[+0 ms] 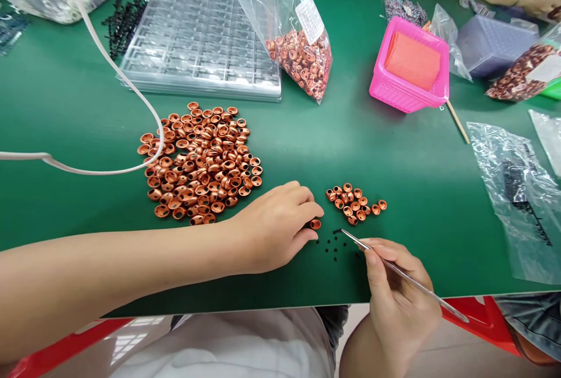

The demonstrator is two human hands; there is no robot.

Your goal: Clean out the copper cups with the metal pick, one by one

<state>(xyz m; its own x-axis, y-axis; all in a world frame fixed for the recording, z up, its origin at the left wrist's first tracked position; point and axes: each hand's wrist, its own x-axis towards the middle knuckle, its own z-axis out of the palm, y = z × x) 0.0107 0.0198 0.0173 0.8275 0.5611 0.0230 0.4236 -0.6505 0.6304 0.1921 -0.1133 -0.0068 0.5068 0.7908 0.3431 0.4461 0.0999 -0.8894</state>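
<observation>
Head view: both hands [283, 229] low above the green tabletop [289, 144].

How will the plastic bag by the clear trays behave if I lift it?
The plastic bag would probably sag and fold, since its film is creased. Its filled end may feel heavier, because coppery parts gather there; being loose, they may shift.

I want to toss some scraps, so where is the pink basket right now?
In the head view, the pink basket sits toward the upper right, between the bag of copper-coloured pieces and the greyish plastic bin.
</observation>
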